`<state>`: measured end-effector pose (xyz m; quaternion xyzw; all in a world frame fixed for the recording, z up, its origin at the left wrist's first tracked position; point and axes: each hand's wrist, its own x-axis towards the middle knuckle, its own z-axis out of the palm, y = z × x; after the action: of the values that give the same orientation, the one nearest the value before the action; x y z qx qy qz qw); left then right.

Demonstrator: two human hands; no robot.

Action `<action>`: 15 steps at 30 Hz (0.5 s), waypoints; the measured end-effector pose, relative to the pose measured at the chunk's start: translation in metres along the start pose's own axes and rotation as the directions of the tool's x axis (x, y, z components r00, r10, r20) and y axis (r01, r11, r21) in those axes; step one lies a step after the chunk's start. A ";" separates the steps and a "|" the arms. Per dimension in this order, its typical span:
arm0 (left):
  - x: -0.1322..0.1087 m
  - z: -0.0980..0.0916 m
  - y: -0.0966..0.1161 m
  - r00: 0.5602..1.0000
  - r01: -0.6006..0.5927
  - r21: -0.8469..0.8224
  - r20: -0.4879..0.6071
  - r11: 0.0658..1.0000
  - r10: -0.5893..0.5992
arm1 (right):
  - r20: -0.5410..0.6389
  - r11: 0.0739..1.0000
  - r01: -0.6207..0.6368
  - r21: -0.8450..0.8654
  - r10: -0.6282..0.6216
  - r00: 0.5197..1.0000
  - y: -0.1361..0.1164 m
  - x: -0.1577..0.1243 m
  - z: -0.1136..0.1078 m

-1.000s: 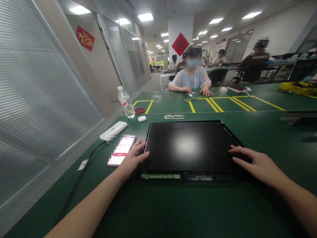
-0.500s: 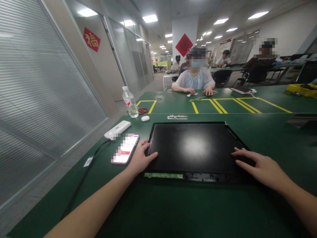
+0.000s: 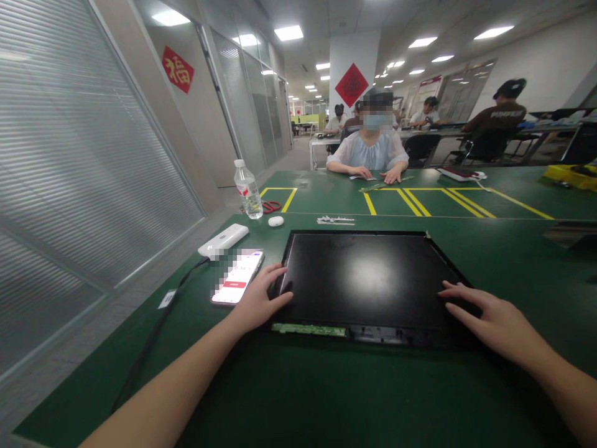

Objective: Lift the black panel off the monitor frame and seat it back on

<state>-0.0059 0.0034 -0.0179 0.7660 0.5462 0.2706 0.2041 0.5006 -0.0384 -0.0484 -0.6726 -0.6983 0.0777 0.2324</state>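
Note:
A flat black display panel [image 3: 336, 280] lies face up on the green table. A green circuit board strip [image 3: 308, 330] runs along the left part of its near edge. My left hand [image 3: 261, 295] rests at the panel's left edge, fingers apart, with the thumb reaching over the screen. At the right edge lies my right hand [image 3: 489, 314], its fingers spread and the tips over the screen surface. Neither hand is wrapped round the panel. The undersides of both hands are hidden.
Left of the panel lie a lit phone [image 3: 237, 277], a white power bank [image 3: 224, 241] with a black cable, and a white earbud case [image 3: 275, 221]. Behind stand a water bottle [image 3: 249, 193] and red scissors [image 3: 271, 206]. White strips [image 3: 336, 220] lie beyond the panel. A masked co-worker [image 3: 368, 149] sits opposite.
The view has shifted slightly. My hands keep nearly the same place at the panel's edges. Across the table, the co-worker's hands have moved a little over small pieces.

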 end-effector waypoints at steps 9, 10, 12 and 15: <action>-0.009 -0.026 0.003 0.947 -0.280 0.117 0.195 0.953 0.255 | -0.040 0.999 -0.012 0.035 0.013 0.999 0.010 0.004 -0.004; -0.009 -0.027 0.003 0.938 -0.299 0.125 0.223 0.946 0.267 | -0.037 0.999 -0.014 0.031 0.015 0.999 0.010 0.004 -0.004; -0.009 -0.030 0.003 0.920 -0.331 0.130 0.263 0.935 0.289 | -0.010 1.000 -0.020 0.021 0.020 1.000 0.011 0.004 -0.001; -0.007 -0.034 0.001 0.901 -0.383 0.154 0.278 0.911 0.332 | 0.025 1.000 -0.022 -0.002 0.022 0.999 0.010 0.004 0.002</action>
<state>-0.0283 -0.0033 0.0075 0.8979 0.3910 0.1490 0.1366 0.5092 -0.0334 -0.0532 -0.6795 -0.6936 0.0880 0.2223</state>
